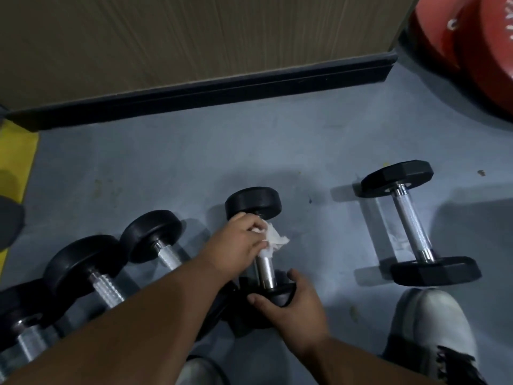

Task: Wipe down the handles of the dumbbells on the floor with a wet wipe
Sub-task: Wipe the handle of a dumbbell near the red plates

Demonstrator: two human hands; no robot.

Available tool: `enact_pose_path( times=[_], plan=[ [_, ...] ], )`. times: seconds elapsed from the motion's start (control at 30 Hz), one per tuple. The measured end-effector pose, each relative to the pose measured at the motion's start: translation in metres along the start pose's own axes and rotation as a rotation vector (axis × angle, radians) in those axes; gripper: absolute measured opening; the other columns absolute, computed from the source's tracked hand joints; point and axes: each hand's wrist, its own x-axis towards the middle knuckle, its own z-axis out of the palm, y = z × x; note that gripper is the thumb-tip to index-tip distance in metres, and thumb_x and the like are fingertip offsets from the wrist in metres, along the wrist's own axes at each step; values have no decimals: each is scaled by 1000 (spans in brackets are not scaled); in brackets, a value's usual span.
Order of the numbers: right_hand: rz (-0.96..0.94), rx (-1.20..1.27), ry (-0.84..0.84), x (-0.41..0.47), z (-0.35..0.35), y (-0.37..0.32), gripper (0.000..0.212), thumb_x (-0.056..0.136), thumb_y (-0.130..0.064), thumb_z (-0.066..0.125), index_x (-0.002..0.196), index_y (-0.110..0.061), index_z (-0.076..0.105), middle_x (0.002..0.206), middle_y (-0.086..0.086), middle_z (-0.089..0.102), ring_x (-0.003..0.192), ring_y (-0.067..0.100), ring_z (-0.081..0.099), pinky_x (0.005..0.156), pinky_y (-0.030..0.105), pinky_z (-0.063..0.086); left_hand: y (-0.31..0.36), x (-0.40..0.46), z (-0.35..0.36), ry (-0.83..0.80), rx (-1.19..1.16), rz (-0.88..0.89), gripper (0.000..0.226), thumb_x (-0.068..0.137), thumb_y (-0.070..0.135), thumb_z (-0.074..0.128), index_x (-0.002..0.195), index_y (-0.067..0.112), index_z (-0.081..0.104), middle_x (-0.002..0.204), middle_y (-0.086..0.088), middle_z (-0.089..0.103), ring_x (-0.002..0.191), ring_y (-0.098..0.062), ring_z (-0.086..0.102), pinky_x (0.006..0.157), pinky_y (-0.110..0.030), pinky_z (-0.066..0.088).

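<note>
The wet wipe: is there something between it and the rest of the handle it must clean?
Nothing visible. The left hand presses the wet wipe on the handle, bare below it down to the end that the right hand grips.

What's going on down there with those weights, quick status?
Left hand wraps wet wipe round dumbbell handle. Right hand grips its near head. Nothing blocking; hex dumbbell lies apart.
</note>
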Motion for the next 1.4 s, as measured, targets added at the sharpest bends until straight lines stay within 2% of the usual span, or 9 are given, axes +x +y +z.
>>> enact_pose_path(
  times=[0.23,0.43,0.53,0.6,0.77,0.93,1.2,1.3,1.4],
  plan=[
    [-32,-240,-258,7,-24,-12,65,49,-56,90,98,-34,53,95,-18,64,84,-15,59,64,4,42,11,-15,4,-230,155,388,30,87,16,68,117,14,67,101,-4,55,93,-22,52,64,-33,52],
    [30,-588,-471,15,-27,-34,67,51,-75,73,96,-28,58,95,-6,63,81,8,61,67,22,43,16,-12,-9,-73,221,167,32,90,42,56,93,16,74,105,2,56,99,-15,51,66,-27,52],
    [2,-665,-508,12,-31,-42,51,64,-73,72,77,-32,45,83,-12,55,76,8,56,70,23,42,23,-17,1,25,197,20,24,85,38,71,91,15,75,107,5,57,102,-14,52,63,-28,54],
    [-25,-744,-490,11,-31,-40,62,64,-81,67,90,-29,46,99,-6,60,91,16,61,73,27,43,28,-22,14,70,153,-73,20,85,30,73,90,11,75,107,4,58,103,-16,51,67,-34,56],
    [-177,-975,-501,6,-34,-46,78,76,-78,59,123,-16,49,122,4,61,112,22,60,80,27,41,29,-26,11,-51,149,148,16,78,19,79,94,17,77,97,0,63,97,-18,53,61,-29,53],
    [-365,-1179,-580,16,-29,-54,62,82,-65,65,118,-15,59,111,11,65,102,31,65,84,36,53,1,-6,-17,-60,201,82,22,86,20,70,109,18,71,115,-2,55,104,-23,49,70,-39,56],
    [-497,-1079,-420,9,-17,-31,51,83,-48,66,123,-17,58,119,6,63,107,26,59,89,35,48,22,-41,2,-83,77,75,29,92,35,64,103,11,75,115,0,60,109,-17,57,82,-26,51],
    [-614,-982,-381,5,-21,-20,60,82,-55,58,127,-15,56,116,5,63,106,26,59,89,35,47,21,-22,1,-77,110,150,11,79,21,80,87,14,77,101,0,65,99,-18,55,65,-26,53],
    [-653,-917,-358,6,-24,-15,60,77,-61,48,117,-18,62,106,0,65,97,23,62,82,31,49,14,-13,-2,25,56,29,13,80,12,75,93,14,75,107,1,66,103,-16,48,79,-29,56]
  ],
)
